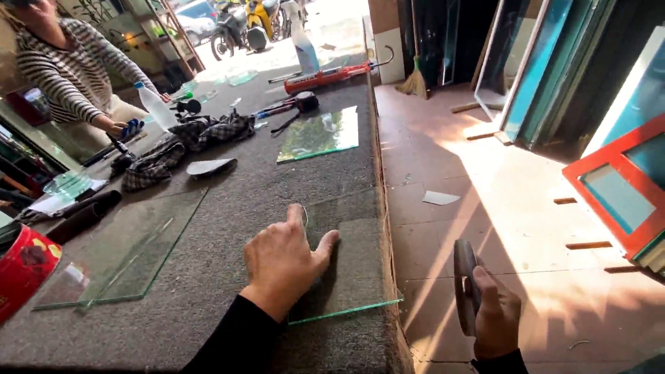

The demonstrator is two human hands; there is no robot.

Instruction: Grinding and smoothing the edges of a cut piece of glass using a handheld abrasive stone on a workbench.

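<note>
My left hand lies flat with spread fingers on a clear glass pane at the front right corner of the grey carpeted table. The pane's near corner sticks out a little past the table edge. My right hand is off the table over the tiled floor, closed around a dark oblong grinding stone held upright, just right of the pane's edge.
A larger glass pane lies at the left, another further back. A person in a striped top sits at the far left. Checked cloth, plastic bottle, red caulking gun, red tin. Framed panels lean at right.
</note>
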